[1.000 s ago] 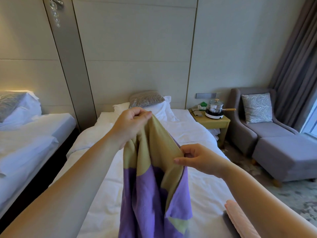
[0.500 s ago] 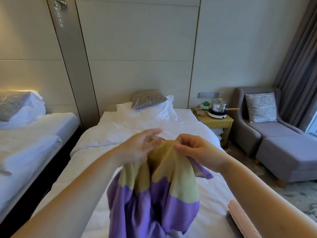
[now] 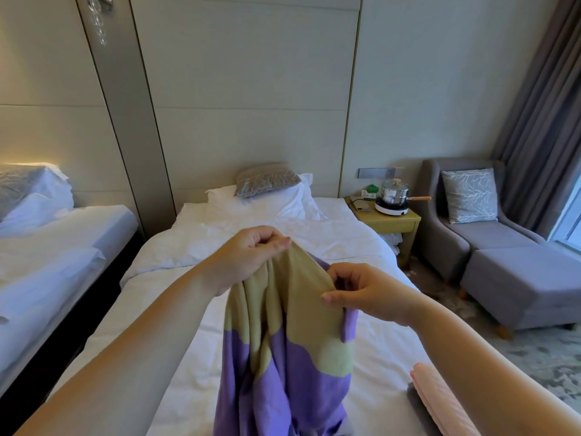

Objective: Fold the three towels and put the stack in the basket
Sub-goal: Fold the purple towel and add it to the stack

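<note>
Above the bed (image 3: 314, 234), the seemingly soft, limp towel (image 3: 283, 341) is pinched along its top edge by the left hand (image 3: 248, 256) and the right hand (image 3: 367, 294).

Your purple towel (image 3: 283, 388) has olive-green blocks; pink towel (image 3: 437, 401) is plain; bed (image 3: 176, 325) white, chair (image 3: 503, 243) grey, cushion (image 3: 468, 195) grey w/ white branch print.

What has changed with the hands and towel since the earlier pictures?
The left hand, loose on the bunched purple towel half a second ago, now pinches its top edge, and the towel hangs straighter. The right hand keeps its pinch; the pink towel stays put.
</note>
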